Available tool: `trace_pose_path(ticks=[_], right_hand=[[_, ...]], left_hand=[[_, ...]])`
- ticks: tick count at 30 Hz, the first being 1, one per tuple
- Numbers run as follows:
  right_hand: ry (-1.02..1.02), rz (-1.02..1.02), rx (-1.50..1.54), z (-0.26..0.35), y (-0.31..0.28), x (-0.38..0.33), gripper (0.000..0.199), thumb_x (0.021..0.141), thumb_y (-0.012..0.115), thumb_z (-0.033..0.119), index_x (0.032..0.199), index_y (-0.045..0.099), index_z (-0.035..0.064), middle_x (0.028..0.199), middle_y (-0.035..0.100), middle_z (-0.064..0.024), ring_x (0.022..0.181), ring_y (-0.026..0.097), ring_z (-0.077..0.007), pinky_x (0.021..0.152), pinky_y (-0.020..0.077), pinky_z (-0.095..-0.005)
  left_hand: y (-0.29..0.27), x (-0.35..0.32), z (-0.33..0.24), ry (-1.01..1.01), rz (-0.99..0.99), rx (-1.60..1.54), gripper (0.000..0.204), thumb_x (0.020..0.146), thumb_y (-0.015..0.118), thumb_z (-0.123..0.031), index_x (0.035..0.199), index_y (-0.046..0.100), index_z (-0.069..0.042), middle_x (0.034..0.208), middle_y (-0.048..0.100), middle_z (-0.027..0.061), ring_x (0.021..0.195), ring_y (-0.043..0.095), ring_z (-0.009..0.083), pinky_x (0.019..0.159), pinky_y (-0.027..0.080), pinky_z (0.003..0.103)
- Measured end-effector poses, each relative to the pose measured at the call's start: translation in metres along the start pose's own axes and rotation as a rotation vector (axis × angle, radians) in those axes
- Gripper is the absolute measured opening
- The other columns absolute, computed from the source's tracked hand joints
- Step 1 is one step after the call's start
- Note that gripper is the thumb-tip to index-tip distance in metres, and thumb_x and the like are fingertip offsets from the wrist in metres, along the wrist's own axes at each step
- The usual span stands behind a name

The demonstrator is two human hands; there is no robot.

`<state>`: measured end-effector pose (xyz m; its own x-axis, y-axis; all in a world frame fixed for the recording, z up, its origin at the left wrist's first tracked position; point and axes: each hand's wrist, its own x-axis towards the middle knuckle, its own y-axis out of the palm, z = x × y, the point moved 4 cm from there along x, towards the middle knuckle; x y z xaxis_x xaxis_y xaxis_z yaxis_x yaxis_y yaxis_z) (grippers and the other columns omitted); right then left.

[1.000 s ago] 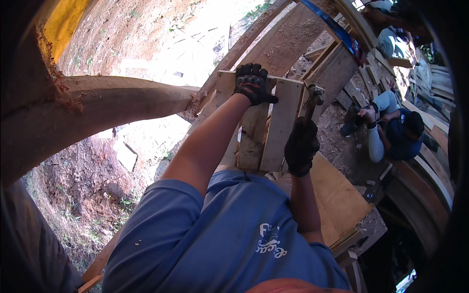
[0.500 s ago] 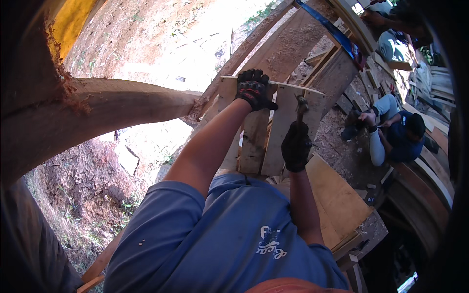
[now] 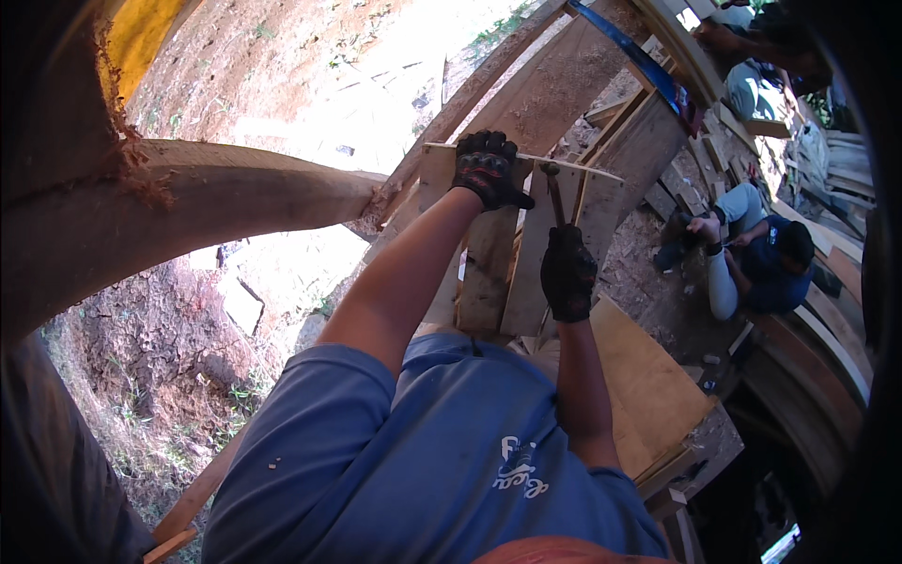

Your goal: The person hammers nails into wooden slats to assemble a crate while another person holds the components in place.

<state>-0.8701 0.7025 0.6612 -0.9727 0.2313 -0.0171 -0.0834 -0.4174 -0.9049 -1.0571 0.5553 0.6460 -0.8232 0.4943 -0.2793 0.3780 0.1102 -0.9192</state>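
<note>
In front of my body stands a slatted wooden panel (image 3: 489, 273), its pale boards running toward me with gaps between them and a thin strip along the far edge. My left hand (image 3: 485, 172), in a black glove with red marks, grips that far edge, the thumb stretched out to the right over the boards. The fingertips are partly hidden beyond the edge. In my right hand (image 3: 568, 274), also black-gloved, is a hammer (image 3: 556, 195), its fingers wrapped round the handle. The hammer head is at the far strip, right of my left hand; any nail there is too small to make out.
A thick timber beam (image 3: 254, 188) comes in from the left. A plywood sheet (image 3: 653, 381) lies by my right forearm. A long blue tool (image 3: 629, 52) rests on boards at the far right. One person (image 3: 785, 258) sits to the right; another (image 3: 752, 85) is farther back.
My right hand and the hammer have moved a little away from me and leftward, bringing the hammer head to the panel's far strip. The left hand stays in place.
</note>
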Motion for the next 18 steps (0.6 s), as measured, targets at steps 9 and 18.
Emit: trace_pose_path(ticks=[9,18], right_hand=[[-0.066,-0.165,0.059,0.007,-0.003,0.006,0.012,0.107,0.057,0.014,0.115,0.063,0.0067,0.091,0.069,-0.0158,0.076,0.071,-0.0369,0.061,0.0523,-0.0465],[-0.158,-0.448,0.123,0.037,-0.063,0.009,0.006,0.105,0.058,0.01,0.107,0.063,0.0065,0.092,0.068,-0.016,0.074,0.069,-0.0376,0.058,0.051,-0.0473]], left_hand=[[0.003,-0.004,-0.001,0.017,-0.05,0.014,0.098,0.062,0.083,-0.079,0.133,0.066,-0.013,0.139,0.057,0.0102,0.138,0.049,0.0297,0.118,0.034,0.047],[0.005,-0.004,0.004,-0.001,-0.048,0.007,0.097,0.063,0.082,-0.078,0.132,0.066,-0.012,0.136,0.058,0.0102,0.137,0.049,0.0288,0.118,0.034,0.046]])
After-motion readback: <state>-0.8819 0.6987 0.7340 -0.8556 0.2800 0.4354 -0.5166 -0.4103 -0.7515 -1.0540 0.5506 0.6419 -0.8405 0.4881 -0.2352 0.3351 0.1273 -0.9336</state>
